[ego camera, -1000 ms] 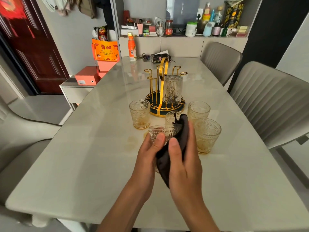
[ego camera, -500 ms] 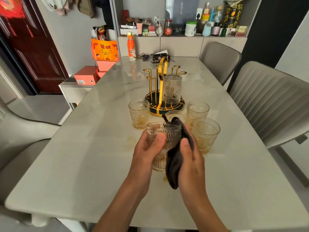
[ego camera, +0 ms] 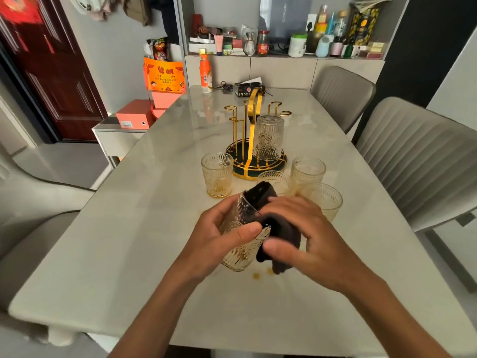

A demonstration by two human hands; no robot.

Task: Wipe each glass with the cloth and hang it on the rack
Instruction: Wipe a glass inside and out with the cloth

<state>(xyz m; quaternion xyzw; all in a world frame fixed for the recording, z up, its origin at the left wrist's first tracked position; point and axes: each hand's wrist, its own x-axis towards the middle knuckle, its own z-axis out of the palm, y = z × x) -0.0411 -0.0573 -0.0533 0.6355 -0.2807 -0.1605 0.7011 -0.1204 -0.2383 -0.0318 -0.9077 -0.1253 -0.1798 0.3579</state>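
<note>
A tilted glass (ego camera: 238,244) is gripped by the left hand (ego camera: 219,240) above the surface (ego camera: 129,241). A dark cloth (ego camera: 280,235) is pushed into it by the right hand (ego camera: 309,236). One glass is hung inverted on the rack (ego camera: 251,140); four stand nearby.

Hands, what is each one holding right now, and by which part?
Left hand grips the tilted glass round its side wall. Right hand holds the dark cloth, bunched against the glass's mouth.

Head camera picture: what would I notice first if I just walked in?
The two hands in the middle: the left hand grips a tilted glass while the right hand pushes a dark cloth into it. Behind stands a gold rack with one glass hung upside down.
</note>
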